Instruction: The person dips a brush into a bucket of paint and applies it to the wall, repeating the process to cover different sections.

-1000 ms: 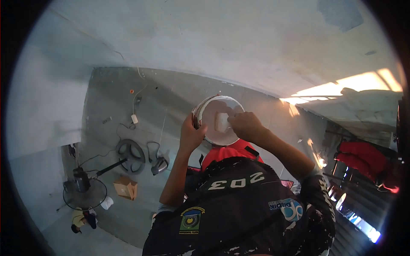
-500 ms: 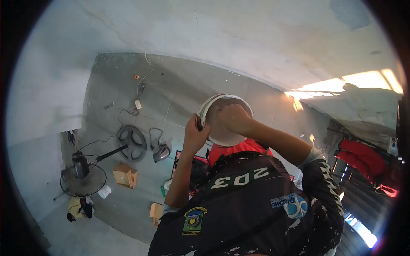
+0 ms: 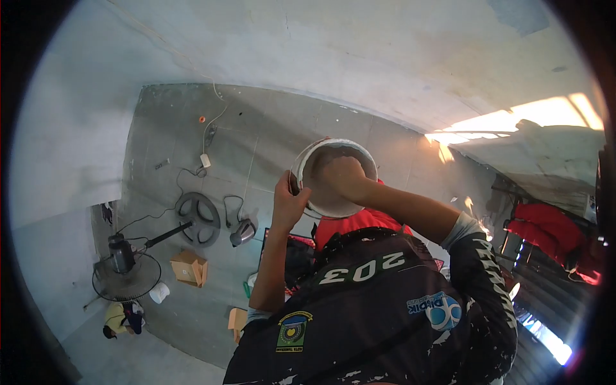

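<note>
Centrally, a pale bucket sits just before the person's red garment. The left hand grasps its left side, thumb at the rim; the right hand reaches inside, its fingers hidden, so their grip cannot be told.

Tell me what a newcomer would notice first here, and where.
Probably the round, white-rimmed bucket near the centre comes first, its side held by the left hand, with the right hand inside it. Next is the glaring patch of sunlight on the pale wall at the upper right, then the black, round-caged pedestal fan on the grey floor at lower left.
</note>
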Tool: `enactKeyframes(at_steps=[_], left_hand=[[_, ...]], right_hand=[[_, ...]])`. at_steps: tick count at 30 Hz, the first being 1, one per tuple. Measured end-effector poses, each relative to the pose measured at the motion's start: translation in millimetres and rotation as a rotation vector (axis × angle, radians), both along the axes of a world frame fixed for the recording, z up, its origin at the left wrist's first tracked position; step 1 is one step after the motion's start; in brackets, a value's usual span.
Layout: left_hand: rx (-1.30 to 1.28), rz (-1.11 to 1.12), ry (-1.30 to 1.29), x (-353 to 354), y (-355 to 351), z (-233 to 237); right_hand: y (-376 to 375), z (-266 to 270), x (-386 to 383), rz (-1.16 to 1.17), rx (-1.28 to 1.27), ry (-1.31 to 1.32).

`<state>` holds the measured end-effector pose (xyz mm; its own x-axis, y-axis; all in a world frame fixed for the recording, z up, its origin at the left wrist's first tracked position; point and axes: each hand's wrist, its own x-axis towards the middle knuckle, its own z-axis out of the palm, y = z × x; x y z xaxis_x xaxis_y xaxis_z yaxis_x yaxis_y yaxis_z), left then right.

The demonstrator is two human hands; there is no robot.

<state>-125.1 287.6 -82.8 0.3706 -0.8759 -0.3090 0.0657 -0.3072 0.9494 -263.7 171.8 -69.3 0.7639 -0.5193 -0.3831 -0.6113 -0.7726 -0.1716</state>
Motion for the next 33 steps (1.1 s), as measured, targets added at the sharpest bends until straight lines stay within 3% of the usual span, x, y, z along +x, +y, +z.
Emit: enactKeyframes(at_steps=[5, 7, 11, 13, 14, 16, 17, 19, 20, 24, 28, 33], left_hand=[[-0.028, -0.048, -0.12, -9, -6, -12], [0.01, -0.061, -0.125, -15, -10, -1], [0.045, -0.039, -0.066, -22, -19, 9], [0.066, -0.005, -0.098, -25, -27, 4], [0.063, -0.02, -0.105, -26, -33, 4], [0.114, -0.029, -0.146, -28, -44, 8], [0.109, -0.046, -0.153, -29, -49, 9], [0.118, -0.072, -0.231, -30, -65, 11], [0.094, -0.09, -0.238, -33, -75, 15], [0.037, -0.062, -0.117, -52, -118, 29], [0.043, -0.06, -0.075, -65, -158, 15], [-0.048, -0.148, -0.105, -88, -208, 16]], right_hand=[[-15, 1, -15, 0.005, 0.057, 0.076], [-24, 21, -32, -0.001, 0.217, -0.03], [-36, 14, -73, -0.103, 0.042, -0.335], [-54, 29, -92, -0.117, 0.285, -0.161], [-61, 40, -102, -0.13, 0.282, -0.17], [-75, 66, -121, -0.466, 0.843, -0.179], [-77, 63, -134, -0.479, 0.839, -0.193], [-82, 49, -163, -0.63, 1.073, -0.358], [-83, 39, -175, -0.64, 1.051, -0.38], [-79, -4, -216, -0.915, 1.433, -0.785], [-87, -17, -239, -0.835, 1.43, -0.935], [-118, -17, -259, -0.905, 1.391, -0.898]])
